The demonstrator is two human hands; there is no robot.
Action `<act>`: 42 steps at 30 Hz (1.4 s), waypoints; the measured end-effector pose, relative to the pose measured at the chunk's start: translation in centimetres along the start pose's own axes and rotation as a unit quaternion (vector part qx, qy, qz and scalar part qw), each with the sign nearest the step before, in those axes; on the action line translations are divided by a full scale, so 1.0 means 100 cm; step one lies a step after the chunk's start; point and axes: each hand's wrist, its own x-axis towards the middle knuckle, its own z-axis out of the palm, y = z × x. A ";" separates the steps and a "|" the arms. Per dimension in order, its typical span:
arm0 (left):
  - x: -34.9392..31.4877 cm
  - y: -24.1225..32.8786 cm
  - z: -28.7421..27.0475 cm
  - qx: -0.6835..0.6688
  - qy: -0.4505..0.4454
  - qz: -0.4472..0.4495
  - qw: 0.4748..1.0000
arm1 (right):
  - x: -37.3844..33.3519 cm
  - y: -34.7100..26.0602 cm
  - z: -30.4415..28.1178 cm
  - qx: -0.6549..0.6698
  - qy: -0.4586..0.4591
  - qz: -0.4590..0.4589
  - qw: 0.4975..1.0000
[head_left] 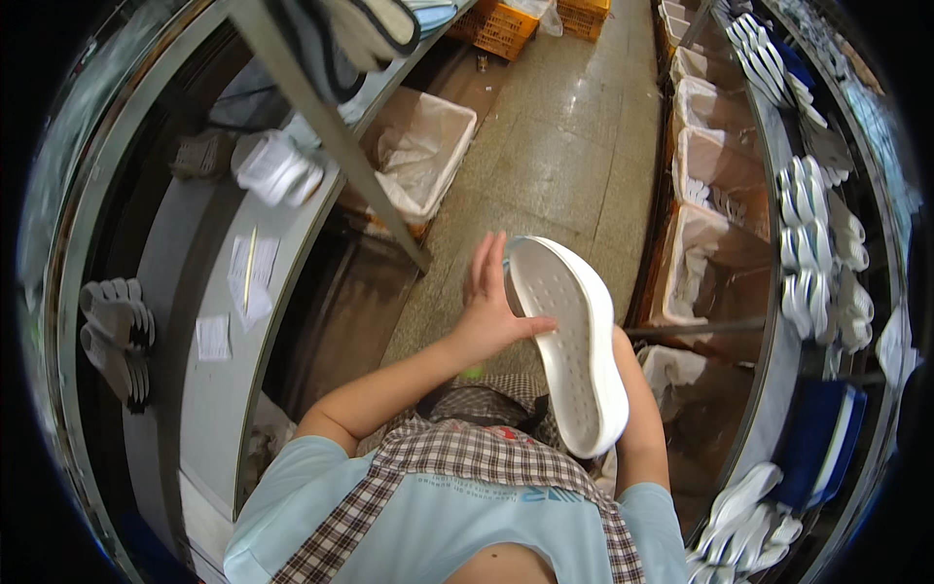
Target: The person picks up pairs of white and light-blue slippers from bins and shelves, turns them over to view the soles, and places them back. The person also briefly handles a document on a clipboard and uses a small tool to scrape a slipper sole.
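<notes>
A white shoe sole (573, 360) with a thick rim and a grey, dotted inner face is held up in front of my body, its inner face toward me. At its left edge is my left hand (488, 310), with fingers stretched upward and the thumb laid over the rim onto the inner face. My right forearm (639, 423) rises on the other side and passes behind the sole. The sole hides my right hand, so its fingers do not show.
On the left shelf (180, 409) lie white soles (277, 170), paper sheets (214, 337) and a pencil-like stick (250, 268). Lined crates (457, 151) stand below. Along the right rack are stacked white soles (803, 238), a blue box (822, 443) and more lined crates (681, 268). A tiled aisle (584, 127) runs ahead.
</notes>
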 end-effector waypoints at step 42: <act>1.228 -0.119 0.145 -0.492 -0.315 -0.189 0.789 | 0.617 -0.895 -0.572 0.107 0.320 -0.164 0.927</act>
